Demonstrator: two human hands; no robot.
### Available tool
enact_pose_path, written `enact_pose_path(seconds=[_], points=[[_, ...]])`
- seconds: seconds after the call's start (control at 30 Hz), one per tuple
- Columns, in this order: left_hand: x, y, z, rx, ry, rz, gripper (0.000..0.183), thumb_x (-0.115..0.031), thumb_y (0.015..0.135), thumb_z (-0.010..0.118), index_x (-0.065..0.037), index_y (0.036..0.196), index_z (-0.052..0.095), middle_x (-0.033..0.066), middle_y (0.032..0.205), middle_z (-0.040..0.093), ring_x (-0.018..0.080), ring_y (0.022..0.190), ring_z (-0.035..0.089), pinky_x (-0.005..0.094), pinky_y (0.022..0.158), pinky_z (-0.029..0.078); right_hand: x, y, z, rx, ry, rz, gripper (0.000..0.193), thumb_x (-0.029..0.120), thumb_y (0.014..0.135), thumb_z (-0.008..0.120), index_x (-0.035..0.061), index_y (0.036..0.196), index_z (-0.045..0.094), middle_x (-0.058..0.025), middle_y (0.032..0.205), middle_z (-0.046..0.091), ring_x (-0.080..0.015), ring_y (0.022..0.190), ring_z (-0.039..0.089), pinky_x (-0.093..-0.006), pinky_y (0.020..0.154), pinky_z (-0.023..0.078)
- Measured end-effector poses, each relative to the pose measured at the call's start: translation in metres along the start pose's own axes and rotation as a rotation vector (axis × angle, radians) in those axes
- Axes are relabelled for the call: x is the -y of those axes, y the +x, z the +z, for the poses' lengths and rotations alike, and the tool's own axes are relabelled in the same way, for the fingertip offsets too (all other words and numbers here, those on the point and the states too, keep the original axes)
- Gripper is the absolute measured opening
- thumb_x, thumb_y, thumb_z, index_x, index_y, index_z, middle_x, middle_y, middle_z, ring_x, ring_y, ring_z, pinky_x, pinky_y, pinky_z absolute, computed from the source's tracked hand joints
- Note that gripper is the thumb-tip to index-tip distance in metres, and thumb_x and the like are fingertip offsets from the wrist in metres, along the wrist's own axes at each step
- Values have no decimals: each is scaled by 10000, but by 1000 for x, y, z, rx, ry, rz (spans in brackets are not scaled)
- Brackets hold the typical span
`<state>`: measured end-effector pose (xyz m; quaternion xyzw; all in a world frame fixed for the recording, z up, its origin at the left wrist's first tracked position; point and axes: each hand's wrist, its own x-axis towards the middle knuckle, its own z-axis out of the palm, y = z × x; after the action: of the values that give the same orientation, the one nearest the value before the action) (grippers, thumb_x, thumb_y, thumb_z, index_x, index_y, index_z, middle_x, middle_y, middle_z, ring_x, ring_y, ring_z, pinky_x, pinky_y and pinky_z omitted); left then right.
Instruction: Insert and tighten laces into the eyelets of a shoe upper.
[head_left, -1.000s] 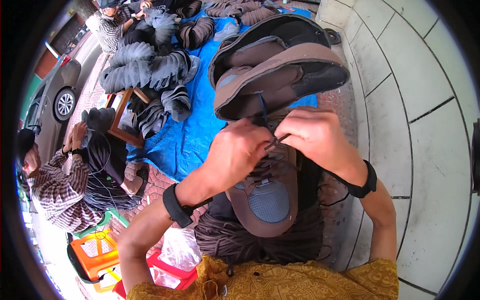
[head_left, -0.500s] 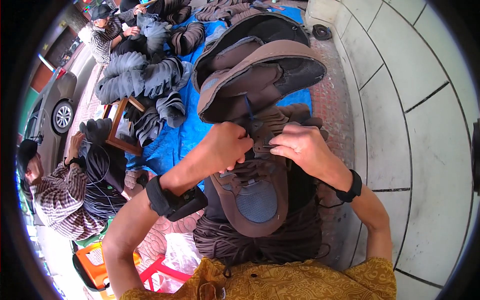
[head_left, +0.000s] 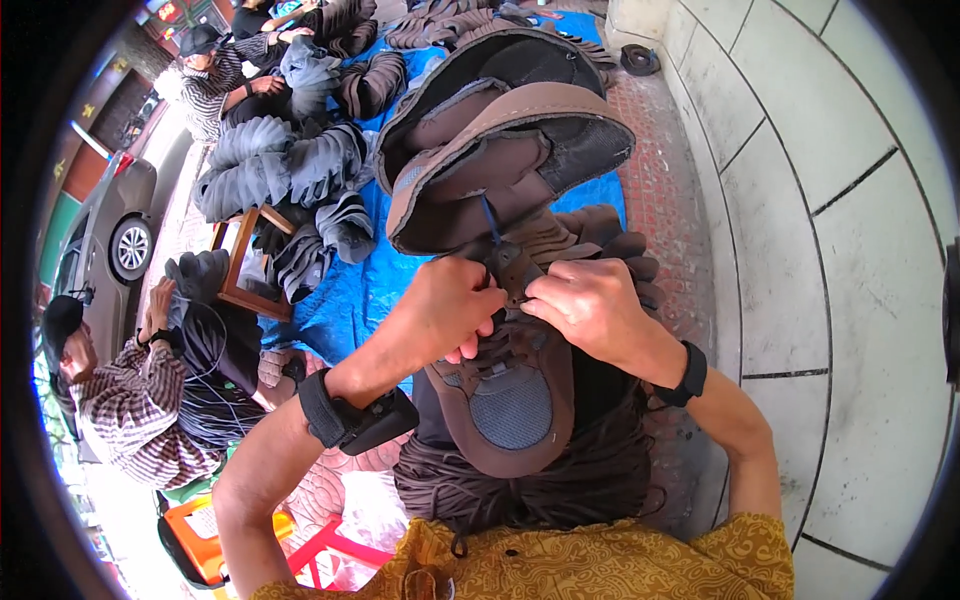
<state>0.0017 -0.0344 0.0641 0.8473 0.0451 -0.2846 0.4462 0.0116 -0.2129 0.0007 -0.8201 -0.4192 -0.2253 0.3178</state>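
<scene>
A brown shoe upper point(head_left: 515, 415) with a grey mesh toe lies over my lap, toe toward me, dark lacing across its throat. My left hand point(head_left: 455, 310) is closed on the upper's left eyelet edge. From the right, my right hand point(head_left: 585, 303) pinches a thin shoelace at the opposite eyelets; its tip is hidden by my fingers. Beyond my hands more brown uppers point(head_left: 510, 110) hang open with their dark linings showing, and a blue strip point(head_left: 489, 218) runs down inside the nearer one. Beneath the toe, a thick bundle of dark brown shoelaces point(head_left: 520, 490) covers my lap.
A blue tarp point(head_left: 345, 290) holds stacks of grey uppers point(head_left: 285, 165) and a small wooden stool point(head_left: 245, 270). At the left one person point(head_left: 130, 405) sits handling uppers; others work farther back. A tiled wall point(head_left: 780, 280) rises close on my right. A red plastic stool point(head_left: 330, 550) stands at lower left.
My right hand has shifted slightly left, closer to my left hand, and the thin tip seen between its fingers is now covered. The uppers have moved a little left.
</scene>
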Motion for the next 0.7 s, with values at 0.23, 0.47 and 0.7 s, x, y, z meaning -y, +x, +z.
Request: enact_pose_path(seconds=[0.23, 0.47, 0.7], points=[[3, -2, 5, -34, -56, 61, 164, -103, 795, 505, 55, 771, 542, 101, 603, 572, 151, 426, 556, 266, 342, 439, 2, 0, 9, -37, -209, -133, 168, 138, 637, 616, 100, 553, 475, -31, 555, 446, -182, 485, 522, -308, 436, 417], [2, -3, 7, -60, -14, 73, 166, -130, 811, 506, 26, 769, 543, 67, 594, 555, 116, 422, 533, 237, 334, 413, 9, 12, -1, 106, -320, -253, 88, 146, 592, 572, 94, 552, 514, -21, 575, 474, -170, 539, 513, -294, 473, 420], [2, -3, 9, -47, -30, 111, 181, -81, 808, 440, 54, 822, 560, 110, 623, 592, 145, 434, 559, 263, 353, 440, 14, 6, 1, 94, -392, -207, 81, 154, 581, 562, 87, 564, 520, -30, 582, 462, -177, 573, 497, -291, 500, 412]])
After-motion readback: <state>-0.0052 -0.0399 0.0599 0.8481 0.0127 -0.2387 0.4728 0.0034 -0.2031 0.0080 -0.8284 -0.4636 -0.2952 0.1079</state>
